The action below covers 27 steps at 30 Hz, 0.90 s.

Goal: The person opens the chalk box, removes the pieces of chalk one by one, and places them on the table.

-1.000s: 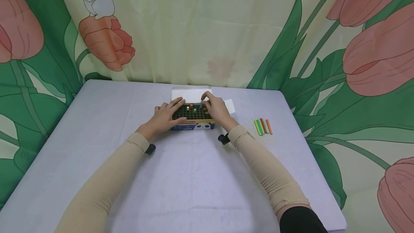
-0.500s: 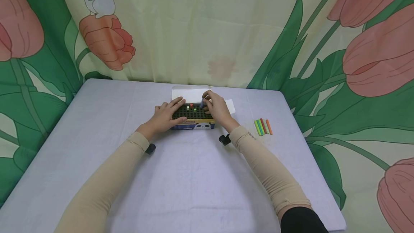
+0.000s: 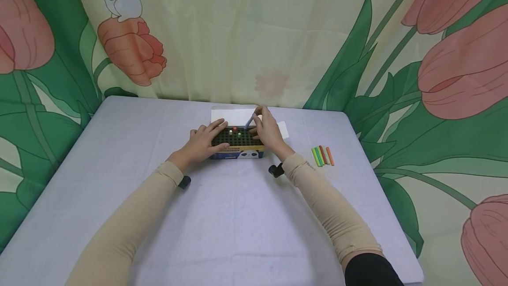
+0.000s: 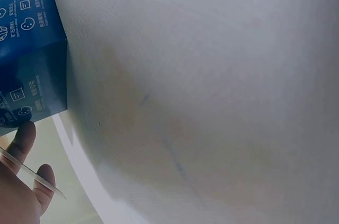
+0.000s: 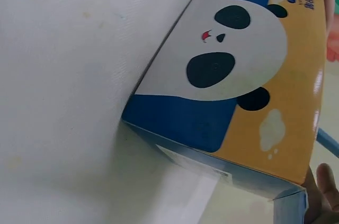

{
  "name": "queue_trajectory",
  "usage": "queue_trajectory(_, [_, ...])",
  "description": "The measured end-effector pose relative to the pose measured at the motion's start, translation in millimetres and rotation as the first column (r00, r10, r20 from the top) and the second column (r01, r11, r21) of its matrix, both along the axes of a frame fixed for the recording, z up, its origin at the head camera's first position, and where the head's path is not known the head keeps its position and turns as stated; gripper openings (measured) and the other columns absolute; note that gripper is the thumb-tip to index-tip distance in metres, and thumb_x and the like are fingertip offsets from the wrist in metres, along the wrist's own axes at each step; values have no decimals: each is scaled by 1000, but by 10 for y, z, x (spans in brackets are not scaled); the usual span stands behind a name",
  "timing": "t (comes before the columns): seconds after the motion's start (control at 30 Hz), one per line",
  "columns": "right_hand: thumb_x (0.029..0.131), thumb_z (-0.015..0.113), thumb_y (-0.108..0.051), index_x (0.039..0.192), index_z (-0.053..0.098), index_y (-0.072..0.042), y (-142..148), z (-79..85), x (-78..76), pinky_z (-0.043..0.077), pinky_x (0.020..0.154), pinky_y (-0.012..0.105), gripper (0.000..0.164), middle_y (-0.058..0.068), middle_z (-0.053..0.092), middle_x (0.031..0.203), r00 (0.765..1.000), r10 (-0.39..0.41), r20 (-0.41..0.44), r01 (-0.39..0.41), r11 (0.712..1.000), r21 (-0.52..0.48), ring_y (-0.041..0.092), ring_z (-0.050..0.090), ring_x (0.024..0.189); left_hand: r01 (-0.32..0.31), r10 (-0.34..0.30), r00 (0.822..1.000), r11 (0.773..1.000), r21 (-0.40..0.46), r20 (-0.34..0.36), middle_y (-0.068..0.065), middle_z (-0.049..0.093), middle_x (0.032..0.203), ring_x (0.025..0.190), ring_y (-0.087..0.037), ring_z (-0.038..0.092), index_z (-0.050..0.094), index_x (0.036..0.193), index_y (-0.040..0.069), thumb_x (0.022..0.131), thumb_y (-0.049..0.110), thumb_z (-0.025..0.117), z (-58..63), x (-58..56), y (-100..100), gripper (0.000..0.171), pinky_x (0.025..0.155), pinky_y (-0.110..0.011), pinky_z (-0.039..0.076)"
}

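A cardboard chalk box (image 3: 237, 153) with a panda on its front stands near the back of the table. Its top holds a black grid of holes (image 3: 226, 141). White (image 3: 230, 133), red (image 3: 235, 129) and green (image 3: 239, 135) chalk ends poke up from it. My left hand (image 3: 201, 143) rests over the box's left end with fingers extended, thumb at the front edge. My right hand (image 3: 269, 130) pinches a blue chalk stick (image 3: 249, 122), tilted above the grid's back right. In the right wrist view, the blue stick (image 5: 328, 142) shows partly behind the box.
Several chalk sticks, including an orange one (image 3: 330, 156), lie in a row on the white-covered table (image 3: 222, 215) at the right. White box flaps (image 3: 230, 114) stick out behind and right of the box. A floral curtain (image 3: 238, 34) hangs behind.
My right hand has drawn slightly back and right, and the blue chalk has gone from nearly upright to a slant, with more of it showing. The left hand has kept its place.
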State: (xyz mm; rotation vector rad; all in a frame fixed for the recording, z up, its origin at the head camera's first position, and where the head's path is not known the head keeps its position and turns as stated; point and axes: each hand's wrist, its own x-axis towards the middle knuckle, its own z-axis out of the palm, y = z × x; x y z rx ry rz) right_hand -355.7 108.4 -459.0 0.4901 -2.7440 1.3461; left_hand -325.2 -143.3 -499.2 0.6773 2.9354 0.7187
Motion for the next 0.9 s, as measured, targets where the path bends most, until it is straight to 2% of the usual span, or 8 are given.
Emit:
queue_trajectory(0.13, [114, 37, -28, 131, 38, -7, 25, 30, -13, 61, 66, 30, 27, 14, 60, 139, 1000, 14, 20, -13, 999, -37, 30, 76, 97, 0, 0, 1000, 1000, -2, -6, 2, 14, 175, 133, -41, 44, 21, 168, 26, 101, 63, 55, 11, 1, 1, 83, 104, -67, 27])
queue_trajectory(0.3, [114, 35, -27, 134, 37, -3, 76, 63, -24, 62, 72, 34, 31, 16, 62, 140, 1000, 7, 22, -5, 998, -70, 34, 75, 103, 3, -3, 1000, 1000, -3, -18, 2, 15, 174, 132, -41, 44, 22, 167, 26, 101, 63, 54, 6, -9, -2, 82, 103, -67, 28])
queue_trajectory(0.53, [114, 36, -22, 137, 36, 0, 208, 154, -12, 61, 84, 38, 32, 21, 62, 127, 999, 3, 36, 3, 985, -175, 38, 73, 107, 8, -8, 1000, 1000, -3, -3, 3, 13, 175, 133, -40, 43, 19, 168, 27, 101, 64, 52, -26, -19, -2, 83, 103, -65, 27])
queue_trajectory(0.77, [112, 44, -23, 134, 42, -4, 375, 288, 43, 61, 83, 44, 28, 21, 54, 125, 996, -1, 93, 28, 958, -287, 41, 71, 109, 2, -2, 1000, 1000, 5, -3, 3, 13, 175, 136, -39, 41, 19, 168, 28, 102, 64, 52, -47, -18, 4, 82, 104, -67, 26])
queue_trajectory(0.9, [111, 49, -23, 131, 46, -6, 508, 331, 66, 62, 79, 43, 26, 19, 52, 125, 993, -13, 113, 48, 948, -314, 41, 69, 111, -4, 4, 1000, 1000, 12, 0, 3, 13, 175, 137, -40, 41, 20, 168, 28, 102, 63, 53, -33, -12, 6, 81, 105, -68, 25])
